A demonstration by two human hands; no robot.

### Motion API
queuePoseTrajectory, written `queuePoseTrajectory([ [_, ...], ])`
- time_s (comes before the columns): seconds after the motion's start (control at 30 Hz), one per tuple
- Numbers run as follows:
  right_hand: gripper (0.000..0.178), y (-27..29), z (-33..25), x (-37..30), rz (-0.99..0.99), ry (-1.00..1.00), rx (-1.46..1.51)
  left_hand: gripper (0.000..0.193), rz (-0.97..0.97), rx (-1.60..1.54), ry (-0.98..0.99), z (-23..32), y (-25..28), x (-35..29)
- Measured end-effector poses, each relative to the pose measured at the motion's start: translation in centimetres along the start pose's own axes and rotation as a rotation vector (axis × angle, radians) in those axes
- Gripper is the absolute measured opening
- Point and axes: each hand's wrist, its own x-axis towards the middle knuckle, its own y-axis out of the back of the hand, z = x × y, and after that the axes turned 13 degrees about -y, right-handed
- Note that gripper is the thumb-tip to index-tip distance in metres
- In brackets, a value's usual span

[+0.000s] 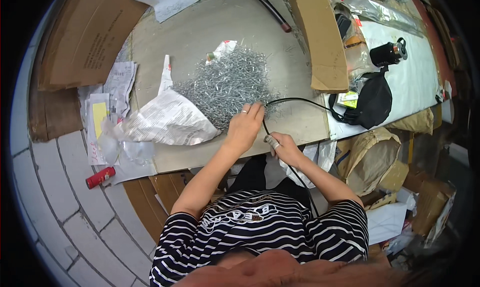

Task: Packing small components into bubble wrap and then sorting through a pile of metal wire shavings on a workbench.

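A large heap of thin, shiny metal pins (227, 82) lies on the worktable (250, 17) in front of me. At its near right edge is my left hand (245, 124), a ring on one finger, fingertips drawn together against the pins. What it pinches is too small to make out. My right hand (285, 149) is closed just above the table's near edge, with pale wrapping on a finger. Its contents, if any, are hidden. A black cable (300, 100) runs from a black pouch (370, 102), passes between my hands and drops toward my body.
Crumpled printed paper (170, 119) and a plastic bag (135, 152) lie left of the heap. A red can (100, 177) sits at the left corner. Cardboard (320, 37) stands to the right, before a black cylinder (387, 53). A dark-handled tool (272, 9) lies at the back.
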Motion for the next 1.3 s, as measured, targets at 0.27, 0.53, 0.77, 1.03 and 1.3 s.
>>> queuePoseTrajectory([
  [0.27,0.025,0.3,-1.2,0.5,-0.034,0.104,0.092,0.016,-0.132,0.065,0.081,-0.1,-1.2,1.5],
  [0.53,0.026,1.3,0.9,2.4,0.328,0.297,-0.584,0.008,0.133,-0.834,0.357,-3.0,-0.9,0.2],
  [0.77,0.028,4.1,0.9,-1.3,0.003,0.252,-0.242,0.011,0.235,-0.785,0.419,-2.4,-0.9,-0.5],
  [1.03,0.041,9.1,12.1,-7.3,-0.419,-0.157,-0.321,0.023,0.172,-0.335,0.177,-0.5,-2.1,0.0],
  [1.3,0.024,12.8,20.4,-10.5,0.953,-0.134,-0.201,0.020,0.167,-0.260,0.143,0.1,-2.8,-1.0],
])
